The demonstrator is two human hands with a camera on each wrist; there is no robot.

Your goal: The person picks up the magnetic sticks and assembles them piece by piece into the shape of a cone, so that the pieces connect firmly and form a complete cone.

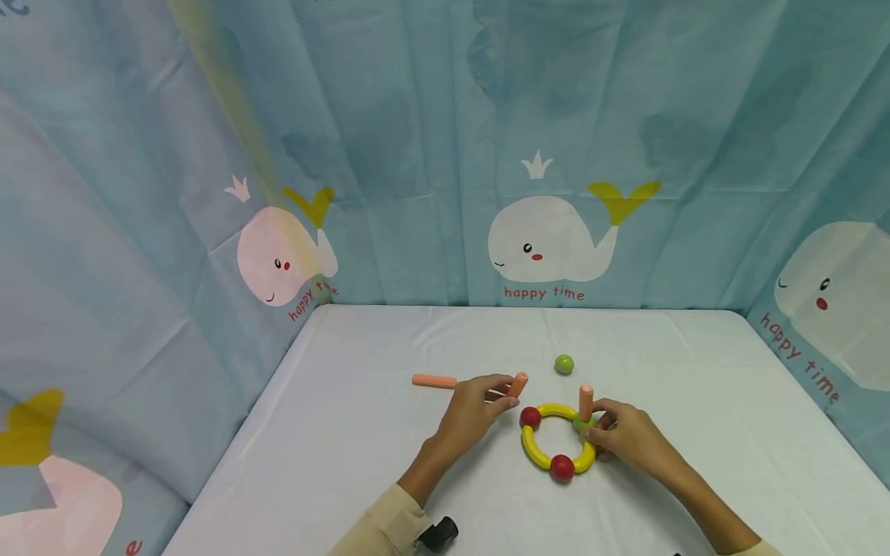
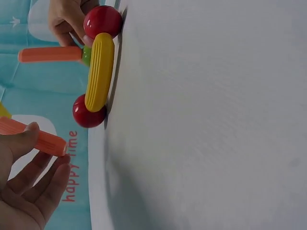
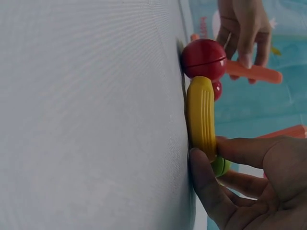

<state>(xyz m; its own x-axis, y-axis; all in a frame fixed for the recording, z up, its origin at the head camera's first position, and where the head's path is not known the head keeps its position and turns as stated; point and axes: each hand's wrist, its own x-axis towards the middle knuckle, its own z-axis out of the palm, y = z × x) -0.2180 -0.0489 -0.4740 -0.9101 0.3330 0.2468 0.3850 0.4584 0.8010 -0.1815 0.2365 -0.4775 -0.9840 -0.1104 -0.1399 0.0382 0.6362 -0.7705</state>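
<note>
My left hand (image 1: 471, 408) pinches an orange rod (image 1: 518, 384) above the table, left of a toy ring. The ring lies on the cloth and is made of yellow curved pieces (image 2: 100, 72) joined by red balls (image 1: 562, 468) and one green ball (image 3: 219, 166). An upright orange rod (image 1: 586, 401) stands in the green ball. With thumb and finger, my right hand (image 1: 629, 436) grips a yellow curved piece (image 3: 200, 117) right beside that green ball. Part of the green ball is hidden by the fingers in the right wrist view.
A loose green ball (image 1: 564, 364) lies behind the ring. Another orange rod (image 1: 434, 381) lies flat at the left, near my left hand. White cloth covers the table (image 1: 348, 463), and blue whale-print curtains (image 1: 410, 154) hang behind and at both sides.
</note>
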